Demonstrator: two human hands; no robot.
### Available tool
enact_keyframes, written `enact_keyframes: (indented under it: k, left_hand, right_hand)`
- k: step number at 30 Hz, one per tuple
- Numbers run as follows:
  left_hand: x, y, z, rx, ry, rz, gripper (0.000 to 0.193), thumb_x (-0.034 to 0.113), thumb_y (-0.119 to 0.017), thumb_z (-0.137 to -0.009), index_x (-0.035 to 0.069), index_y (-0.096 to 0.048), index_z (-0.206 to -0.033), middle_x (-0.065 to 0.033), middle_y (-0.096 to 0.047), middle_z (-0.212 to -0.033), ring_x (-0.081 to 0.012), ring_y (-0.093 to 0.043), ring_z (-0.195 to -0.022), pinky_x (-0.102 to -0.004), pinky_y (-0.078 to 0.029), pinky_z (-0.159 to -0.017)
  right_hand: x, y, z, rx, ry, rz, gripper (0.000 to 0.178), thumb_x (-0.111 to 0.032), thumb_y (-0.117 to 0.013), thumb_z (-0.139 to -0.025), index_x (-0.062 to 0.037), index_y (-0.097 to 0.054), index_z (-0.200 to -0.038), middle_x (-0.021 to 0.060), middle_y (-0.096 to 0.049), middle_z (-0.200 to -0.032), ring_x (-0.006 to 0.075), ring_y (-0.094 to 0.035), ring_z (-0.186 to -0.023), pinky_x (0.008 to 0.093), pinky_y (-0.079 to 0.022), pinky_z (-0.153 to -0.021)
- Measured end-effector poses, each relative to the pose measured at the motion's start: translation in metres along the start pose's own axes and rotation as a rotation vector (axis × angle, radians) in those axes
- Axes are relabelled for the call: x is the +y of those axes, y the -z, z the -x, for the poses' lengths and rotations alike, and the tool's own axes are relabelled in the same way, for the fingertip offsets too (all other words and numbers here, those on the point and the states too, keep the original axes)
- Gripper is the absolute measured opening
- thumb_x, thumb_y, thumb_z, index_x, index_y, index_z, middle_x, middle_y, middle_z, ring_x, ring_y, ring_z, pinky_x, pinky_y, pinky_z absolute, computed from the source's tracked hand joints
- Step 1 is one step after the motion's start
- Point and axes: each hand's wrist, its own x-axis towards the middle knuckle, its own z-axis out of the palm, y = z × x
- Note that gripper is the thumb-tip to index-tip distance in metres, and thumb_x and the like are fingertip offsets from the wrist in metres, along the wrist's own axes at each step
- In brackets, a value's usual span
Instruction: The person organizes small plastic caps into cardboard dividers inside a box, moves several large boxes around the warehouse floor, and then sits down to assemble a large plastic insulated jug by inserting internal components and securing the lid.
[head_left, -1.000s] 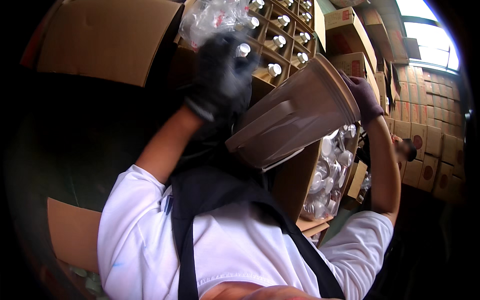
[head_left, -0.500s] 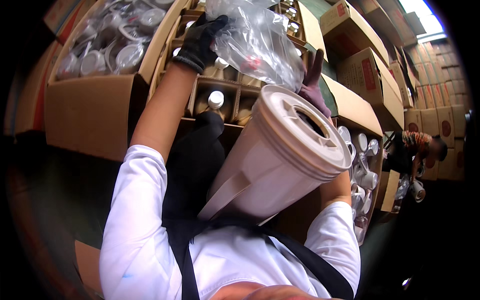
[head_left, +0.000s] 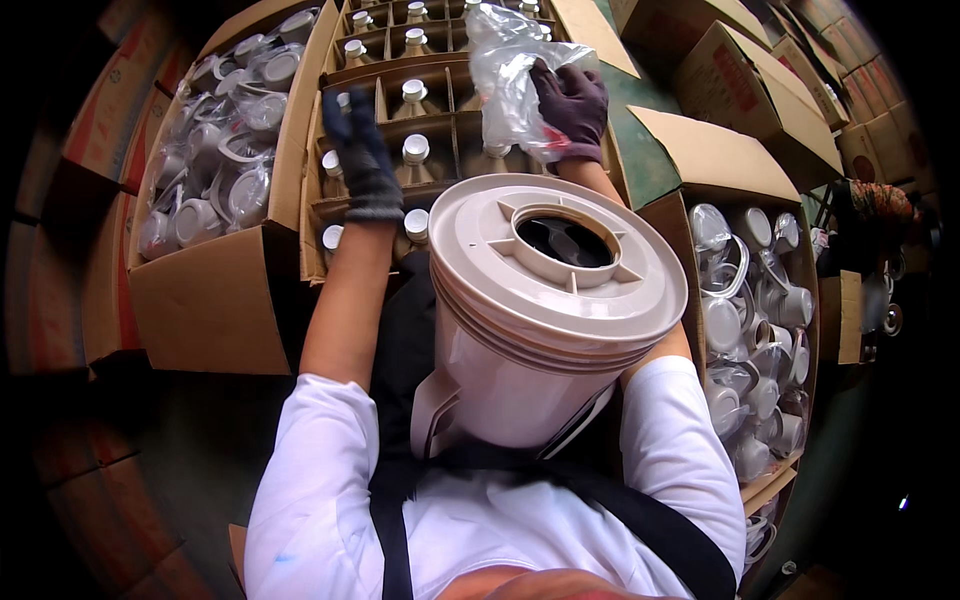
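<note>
A beige plastic jug [head_left: 530, 390] with a side handle [head_left: 434, 410] leans against my lap. Its round ribbed end faces up, with a dark hole [head_left: 565, 243] in the middle. Beyond it, my right hand [head_left: 573, 110] in a purple glove is closed on a crumpled clear plastic bag [head_left: 508, 105]. My left hand [head_left: 358, 160] in a dark glove, slightly blurred, has its fingers apart over the divided carton [head_left: 312, 215]. White-capped bottles [head_left: 415, 150] stand in that carton's compartments, one cap showing at my left fingertips.
On the left is an open carton [head_left: 210, 305] of wrapped beige plastic parts [head_left: 250, 190]. Another open carton [head_left: 690, 170] at the right holds similar wrapped parts [head_left: 755, 340]. Stacked boxes [head_left: 755, 80] stand behind it. A person [head_left: 880, 205] bends down at the far right.
My left hand has let go of the plastic bag and moved left and down. My right hand now grips the bag. The jug's tilt has lessened, and my view has shifted.
</note>
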Motion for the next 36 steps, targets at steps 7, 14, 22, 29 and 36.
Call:
enact_keyframes:
  k: [7, 14, 22, 29, 36]
  left_hand:
    - [-0.035, -0.019, -0.017, -0.327, -0.283, -1.155, 0.129, 0.054, -0.081, -0.058, 0.026, 0.004, -0.151, -0.0218, -0.011, -0.154, -0.0459, -0.014, -0.14, -0.0592, -0.01, -0.111]
    - [-0.022, 0.013, 0.024, -0.211, -0.141, -1.521, 0.088, 0.039, -0.076, -0.066, 0.027, -0.034, -0.143, -0.0145, -0.043, -0.138, -0.0396, -0.042, -0.124, -0.0493, -0.035, -0.101]
    - [0.094, 0.003, 0.051, -0.7, -0.375, -0.347, 0.04, 0.017, -0.068, -0.082, 0.007, -0.06, -0.12, -0.0143, -0.063, -0.114, -0.0226, -0.061, -0.1, -0.0316, -0.049, -0.088]
    - [0.194, 0.017, 0.137, -0.423, -0.862, -0.698, 0.044, 0.03, -0.056, -0.091, 0.007, -0.055, -0.128, -0.0129, -0.067, -0.093, -0.0218, -0.064, -0.072, -0.0312, -0.05, -0.066]
    - [0.178, 0.107, 0.214, -0.704, -0.891, -0.92, 0.037, 0.016, -0.067, -0.076, 0.001, -0.065, -0.11, -0.0173, -0.066, -0.104, -0.0321, -0.065, -0.088, -0.0373, -0.051, -0.074]
  right_hand:
    - [-0.018, -0.023, 0.022, -0.214, -0.113, -0.185, 0.037, -0.049, -0.073, -0.071, -0.0124, -0.075, -0.077, 0.0119, -0.062, -0.1, 0.0289, -0.054, -0.102, 0.0407, -0.043, -0.089]
    - [0.015, 0.098, 0.039, -0.364, 0.789, 0.471, 0.019, -0.035, -0.07, -0.075, -0.0218, -0.071, -0.089, 0.0033, -0.057, -0.12, 0.0261, -0.043, -0.123, 0.0449, -0.041, -0.092]
    - [-0.069, 0.206, 0.048, -0.496, -0.725, -0.877, 0.032, -0.025, -0.06, -0.094, -0.0005, -0.063, -0.113, -0.0009, -0.061, -0.084, 0.0058, -0.057, -0.078, 0.0218, -0.046, -0.067]
    - [-0.121, 0.282, 0.123, -0.398, 0.238, -0.533, 0.007, -0.006, -0.063, -0.086, -0.0007, -0.059, -0.089, 0.0082, -0.058, -0.086, 0.0211, -0.058, -0.083, 0.03, -0.047, -0.072]
    - [-0.117, 0.306, 0.214, -0.893, 0.572, 0.074, 0.018, -0.02, -0.069, -0.074, -0.01, -0.059, -0.085, 0.0073, -0.056, -0.09, 0.0309, -0.051, -0.114, 0.0534, -0.03, -0.108]
